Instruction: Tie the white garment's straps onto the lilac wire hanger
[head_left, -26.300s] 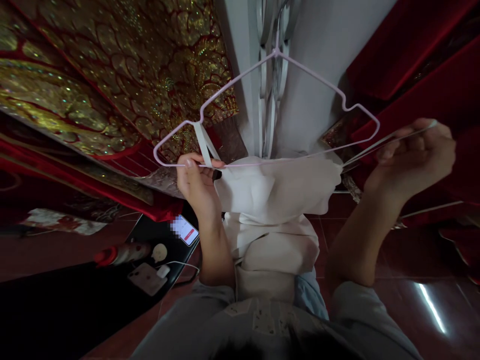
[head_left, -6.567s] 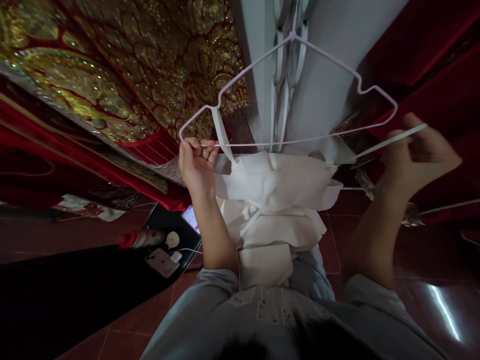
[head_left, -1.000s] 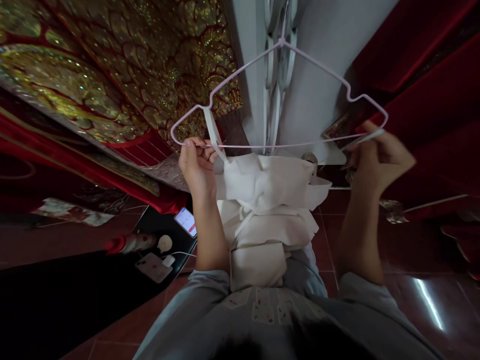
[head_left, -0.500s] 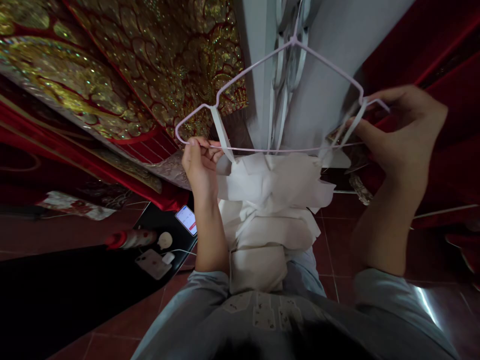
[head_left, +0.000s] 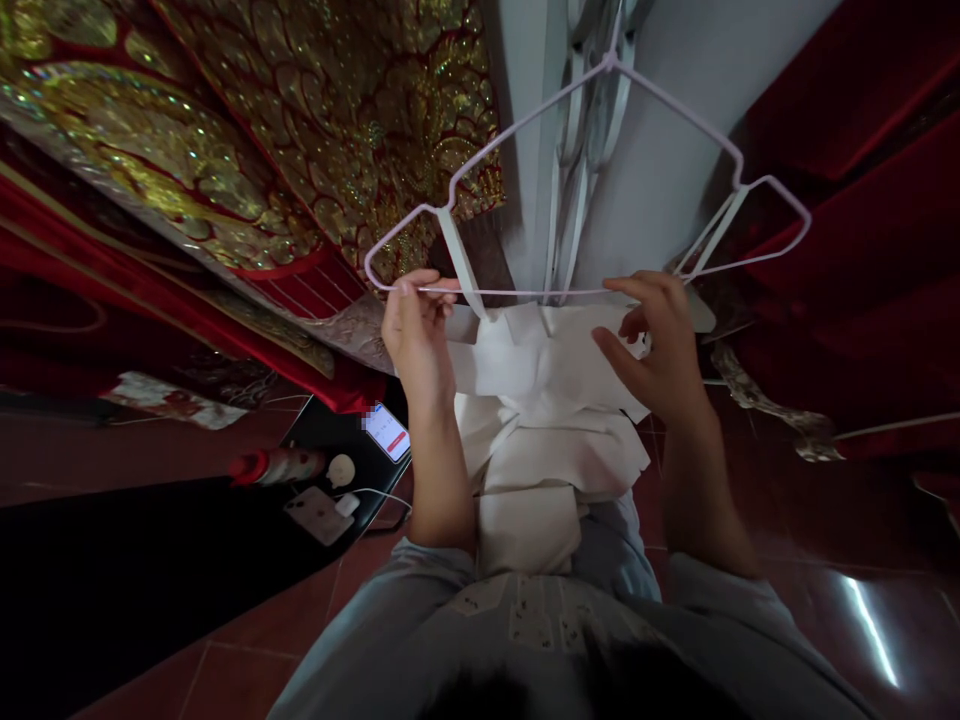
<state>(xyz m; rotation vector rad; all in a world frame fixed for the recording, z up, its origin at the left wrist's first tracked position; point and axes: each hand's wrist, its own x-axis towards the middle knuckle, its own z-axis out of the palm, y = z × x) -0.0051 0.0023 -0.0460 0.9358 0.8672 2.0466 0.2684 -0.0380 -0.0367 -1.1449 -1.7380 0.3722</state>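
A pale pink clothes hanger [head_left: 541,101] hangs in front of me, with the straps of a white garment [head_left: 562,450] looped over its two shoulder notches. The garment drops in layered folds below the bottom bar, before my body. My left hand [head_left: 420,335] pinches that bar near its left end, just outside the left strap [head_left: 460,260]. My right hand [head_left: 652,340] is at the garment's top edge, left of the right strap [head_left: 716,232]. Its thumb and forefinger are apart, and the fingertips come close to the bar; whether they touch it I cannot tell.
Gold-sequinned red fabric [head_left: 300,130] hangs at left, and dark red cloth [head_left: 862,240] at right. Folded grey metal bars [head_left: 574,170] stand behind the hanger. A black table [head_left: 187,560] at lower left bears a lit phone [head_left: 388,434], another phone [head_left: 319,515] and a red-capped bottle [head_left: 277,466].
My right hand has let go of the hanger's right shoulder and strap and moved left and down to the garment's top. My left hand keeps its hold on the bar.
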